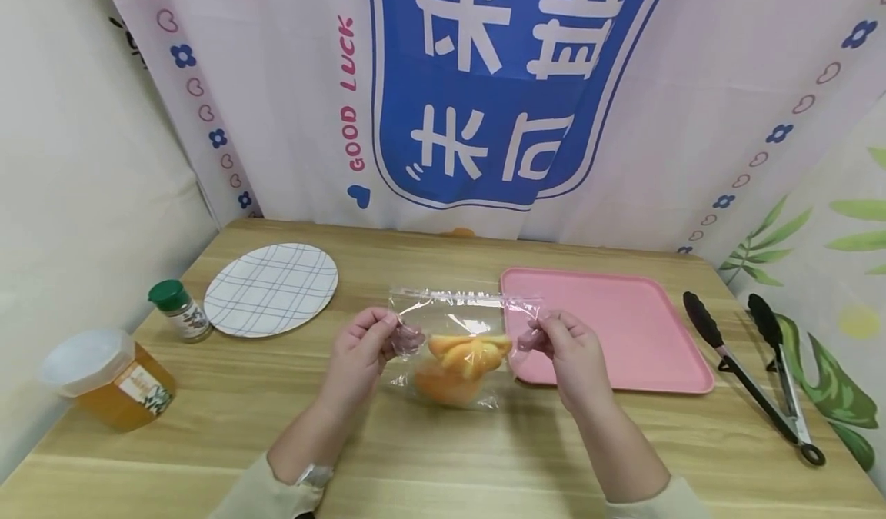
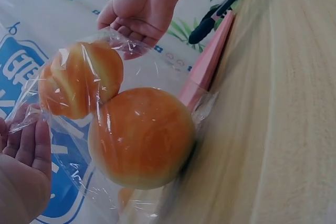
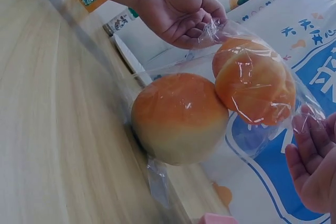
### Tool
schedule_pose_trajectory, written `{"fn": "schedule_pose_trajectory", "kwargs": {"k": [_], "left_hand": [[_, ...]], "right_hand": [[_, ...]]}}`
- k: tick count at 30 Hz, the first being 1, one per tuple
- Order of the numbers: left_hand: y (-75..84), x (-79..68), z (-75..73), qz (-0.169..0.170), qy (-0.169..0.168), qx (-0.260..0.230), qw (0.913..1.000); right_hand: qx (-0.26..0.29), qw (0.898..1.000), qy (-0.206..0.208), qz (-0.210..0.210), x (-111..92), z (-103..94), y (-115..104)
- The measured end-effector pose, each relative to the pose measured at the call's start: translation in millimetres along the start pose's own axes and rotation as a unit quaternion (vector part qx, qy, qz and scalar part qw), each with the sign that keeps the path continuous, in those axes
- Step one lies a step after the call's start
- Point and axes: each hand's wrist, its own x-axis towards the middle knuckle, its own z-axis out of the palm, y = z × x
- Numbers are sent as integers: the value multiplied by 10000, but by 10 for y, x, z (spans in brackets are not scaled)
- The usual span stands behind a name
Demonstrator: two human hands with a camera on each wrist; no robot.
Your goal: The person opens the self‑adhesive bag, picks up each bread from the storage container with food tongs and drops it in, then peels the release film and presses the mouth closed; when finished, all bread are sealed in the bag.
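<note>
Left hand [image 1: 361, 342] and right hand [image 1: 573, 354] both have fingers curled, pinching the sides of the bag [image 1: 450, 316], buns [image 1: 473, 356] inside between them. Bag's probably slippery and floppy, buns light, squishy; I'd hold the upper edges.

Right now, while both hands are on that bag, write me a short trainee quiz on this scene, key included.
1. What do the left hand and the right hand hold between them?
2. True or false: in the head view, the tongs lie to the right of the pink tray.
3. Which is nearest the checked plate? A, tongs; B, green-capped shaker; C, pink tray.

Key:
1. The clear bag with bread inside.
2. True.
3. B.
</note>
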Motion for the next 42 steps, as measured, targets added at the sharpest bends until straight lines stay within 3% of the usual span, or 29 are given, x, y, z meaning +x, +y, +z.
{"fn": "schedule_pose_trajectory", "kwargs": {"k": [5, 12, 17, 22, 24, 26, 28, 29, 32, 33, 34, 35, 36, 37, 39, 42], "left_hand": [[48, 7, 31, 165, 156, 188, 9996], [112, 54, 97, 466, 485, 536, 9963], [123, 89, 145, 929, 623, 397, 9929], [152, 96, 187, 1053, 584, 169, 9926], [169, 95, 210, 1060, 602, 146, 9924], [184, 94, 236, 1069, 643, 155, 9921], [195, 89, 259, 1088, 682, 176, 9916], [200, 86, 269, 1101, 692, 208, 9913], [206, 80, 292, 1167, 731, 219, 9902], [208, 79, 299, 1178, 744, 216, 9900], [211, 77, 306, 1194, 755, 211, 9897], [213, 75, 313, 1227, 754, 222, 9893], [212, 75, 319, 1268, 752, 213, 9889], [214, 71, 325, 1311, 727, 222, 9885], [208, 63, 336, 1484, 652, 250, 9865], [188, 54, 348, 1824, 462, 311, 9816]], "right_hand": [[-114, 9994, -176, -277, -15, -22, -19], [-208, 9990, -175, -342, -12, -41, -45], [-331, 9985, -130, -407, -12, -48, -65], [-672, 9968, -21, -438, -34, -44, -113], [-829, 9942, 211, -652, -53, -34, -138], [-1071, 9851, 600, -1205, -92, -8, -165], [-1258, 9571, 1008, -2407, -124, 41, -184], [-1321, 9326, 1186, -3141, -135, 86, -196], [-1693, 8252, 1231, -5246, -159, 261, -247], [-1784, 7985, 1033, -5656, -163, 332, -267], [-1881, 7835, 772, -5871, -167, 406, -291], [-2013, 7784, 496, -5926, -177, 478, -312], [-2159, 7832, 213, -5826, -189, 543, -333], [-2312, 7954, -12, -5603, -200, 605, -351], [-2489, 8302, -367, -4974, -208, 713, -393], [-2489, 8730, -561, -4155, -201, 826, -449]]}}
